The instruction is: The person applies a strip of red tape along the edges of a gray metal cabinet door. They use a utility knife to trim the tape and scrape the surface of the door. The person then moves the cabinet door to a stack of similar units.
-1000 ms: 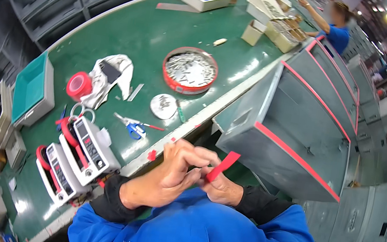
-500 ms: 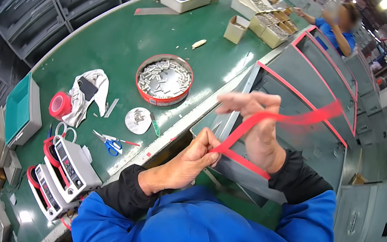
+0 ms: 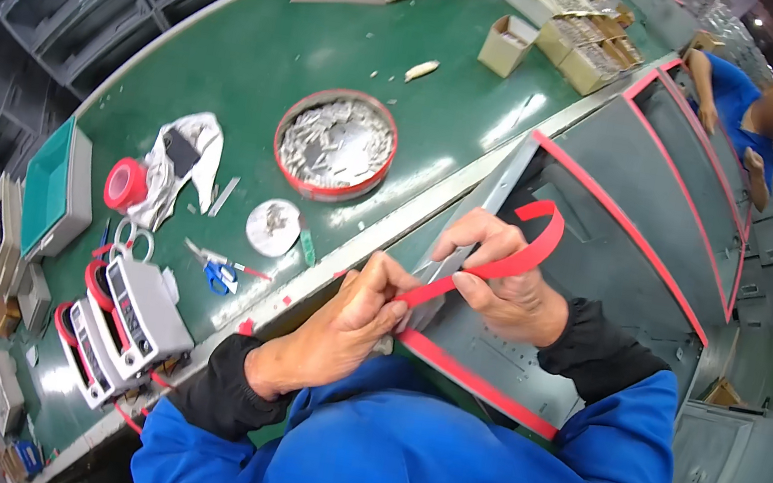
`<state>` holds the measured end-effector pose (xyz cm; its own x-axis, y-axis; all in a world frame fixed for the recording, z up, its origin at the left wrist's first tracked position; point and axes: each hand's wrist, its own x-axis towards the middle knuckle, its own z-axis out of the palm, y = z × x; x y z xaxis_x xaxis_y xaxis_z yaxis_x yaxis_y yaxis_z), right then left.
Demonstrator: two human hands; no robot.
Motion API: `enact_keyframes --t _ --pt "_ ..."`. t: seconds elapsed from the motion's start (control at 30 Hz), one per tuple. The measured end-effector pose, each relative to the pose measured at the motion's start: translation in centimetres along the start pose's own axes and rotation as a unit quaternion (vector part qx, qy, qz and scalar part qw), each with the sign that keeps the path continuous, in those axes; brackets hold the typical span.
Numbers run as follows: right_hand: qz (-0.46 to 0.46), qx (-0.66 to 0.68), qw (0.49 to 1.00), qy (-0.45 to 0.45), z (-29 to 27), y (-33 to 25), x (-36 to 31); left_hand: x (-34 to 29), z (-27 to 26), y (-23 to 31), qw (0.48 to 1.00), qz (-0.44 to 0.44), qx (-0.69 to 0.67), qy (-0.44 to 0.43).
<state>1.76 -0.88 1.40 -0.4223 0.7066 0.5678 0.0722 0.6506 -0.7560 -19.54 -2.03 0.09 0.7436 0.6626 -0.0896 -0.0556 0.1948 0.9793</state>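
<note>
A red tape strip (image 3: 548,242) runs between my two hands, its free end curling up beyond the right one. My left hand (image 3: 321,332) pinches the strip's lower part at the near left corner of a grey sheet panel (image 3: 539,362). My right hand (image 3: 515,292) grips the strip between thumb and fingers, a little farther up and right. Along the panel's near edge lies a red tape band (image 3: 484,391). Past it, more grey panels (image 3: 611,166) with red-taped edges stand in a row. Part of the panel corner is hidden by my fingers.
On the green table (image 3: 231,75) are a red-rimmed round tin (image 3: 325,194) of small metal pieces, blue-handled scissors (image 3: 219,276), a red tape roll (image 3: 124,185), a white cloth (image 3: 205,142) and two tape dispensers (image 3: 149,305). A co-worker (image 3: 732,104) in blue is at the far right.
My right hand, open and raised before, has come lower and closed on the strip. The strip's loose end has swung left and now curls. The co-worker has bent toward the panels.
</note>
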Motion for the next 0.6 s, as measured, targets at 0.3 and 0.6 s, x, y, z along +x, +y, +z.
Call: enact_keyframes --t 0.3,0.6 --pt "0.116 0.128 0.981 0.086 0.3 -2.9 -0.5 -2.9 -1.6 -4.5 0.994 0.022 -0.1 0.023" --pt "0.113 -0.014 0.993 -0.025 1.0 0.1 -1.8 -2.2 -0.6 -5.7 0.989 0.069 0.127 -0.02"
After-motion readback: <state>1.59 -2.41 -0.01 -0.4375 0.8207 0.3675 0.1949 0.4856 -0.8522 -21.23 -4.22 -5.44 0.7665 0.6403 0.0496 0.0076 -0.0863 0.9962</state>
